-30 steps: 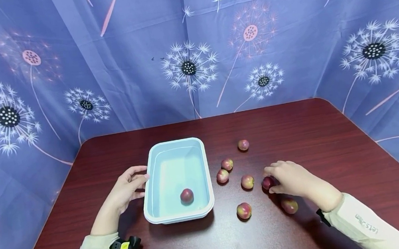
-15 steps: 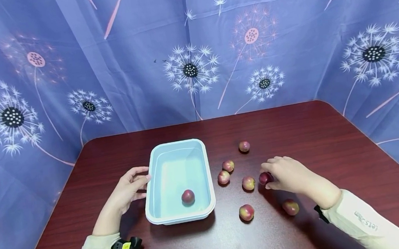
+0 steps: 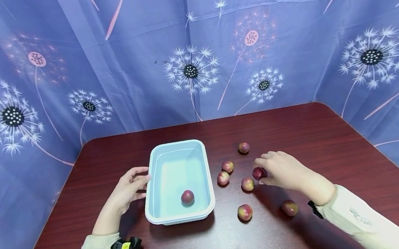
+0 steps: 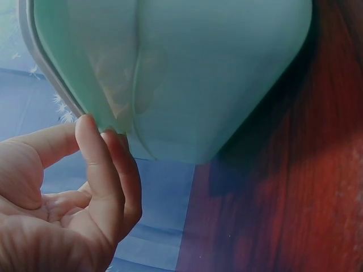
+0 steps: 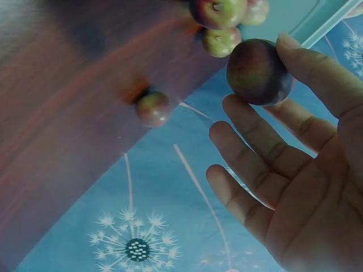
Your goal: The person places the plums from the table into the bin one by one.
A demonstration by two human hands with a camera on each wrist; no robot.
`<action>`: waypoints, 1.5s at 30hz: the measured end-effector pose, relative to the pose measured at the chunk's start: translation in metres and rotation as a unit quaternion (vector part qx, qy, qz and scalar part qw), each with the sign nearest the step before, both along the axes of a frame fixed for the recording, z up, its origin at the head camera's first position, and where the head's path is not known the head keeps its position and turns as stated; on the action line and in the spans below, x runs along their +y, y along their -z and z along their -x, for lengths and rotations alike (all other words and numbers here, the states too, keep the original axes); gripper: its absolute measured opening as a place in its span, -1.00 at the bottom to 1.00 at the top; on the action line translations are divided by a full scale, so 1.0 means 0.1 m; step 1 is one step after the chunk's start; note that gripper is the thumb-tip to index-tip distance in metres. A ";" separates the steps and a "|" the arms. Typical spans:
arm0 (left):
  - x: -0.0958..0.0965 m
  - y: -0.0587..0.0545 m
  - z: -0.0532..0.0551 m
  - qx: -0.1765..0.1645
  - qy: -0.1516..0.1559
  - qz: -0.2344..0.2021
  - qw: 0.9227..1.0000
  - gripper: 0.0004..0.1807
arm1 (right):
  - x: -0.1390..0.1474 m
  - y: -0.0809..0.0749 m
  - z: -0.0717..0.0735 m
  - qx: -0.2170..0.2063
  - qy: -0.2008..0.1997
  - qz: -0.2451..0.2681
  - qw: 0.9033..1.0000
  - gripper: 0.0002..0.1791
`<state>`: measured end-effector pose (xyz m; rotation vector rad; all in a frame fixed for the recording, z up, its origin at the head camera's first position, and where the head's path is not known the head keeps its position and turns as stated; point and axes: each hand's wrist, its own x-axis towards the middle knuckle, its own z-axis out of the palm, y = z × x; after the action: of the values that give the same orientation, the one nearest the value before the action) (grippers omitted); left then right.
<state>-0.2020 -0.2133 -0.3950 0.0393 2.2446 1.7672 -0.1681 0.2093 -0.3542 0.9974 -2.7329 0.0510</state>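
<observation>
Between the thumb and fingertips of my right hand [image 3: 285, 170] is a dark red plum [image 5: 260, 72], held over the table just right of a yellow-red plum [image 3: 247, 184]. At the left, my left hand [image 3: 128, 189] pinches the side rim of a light blue plastic basin [image 3: 210, 179]. The left wrist view shows its fingertips at the basin's edge [image 4: 57, 85]. Inside the basin, toward the near end, lies one dark plum [image 3: 187, 197].
More plums lie on the dark red wooden table [image 3: 267, 234]: a touching pair [image 3: 223, 178], one farther back [image 3: 244, 148], one near the front [image 3: 245, 212] and one [image 3: 289, 208] below my right wrist. A blue dandelion-print curtain [image 3: 138, 86] hangs behind the table.
My right hand has risen slightly and moved left with the dark plum, away from the plum at the front right. My left hand stays at the basin's rim.
</observation>
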 end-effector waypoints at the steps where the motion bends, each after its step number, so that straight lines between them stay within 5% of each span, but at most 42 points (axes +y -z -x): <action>1: 0.00 0.00 0.00 0.000 0.000 0.001 1.000 -0.43 | -0.02 -0.01 0.01 0.003 -0.002 0.000 1.000 -0.64; 31: -0.03 -0.01 0.00 0.006 0.010 -0.004 1.000 -0.43 | -0.58 -0.35 0.16 0.080 -0.064 0.057 0.993 -0.69; 45: -0.02 0.00 0.00 0.004 0.006 -0.006 1.000 -0.44 | -0.96 -0.38 0.21 0.053 -0.084 0.031 0.995 -0.66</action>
<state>-0.2016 -0.2149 -0.3954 0.0636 2.2339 1.7777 -0.1893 0.1130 -0.3164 1.1735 -2.5309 0.1079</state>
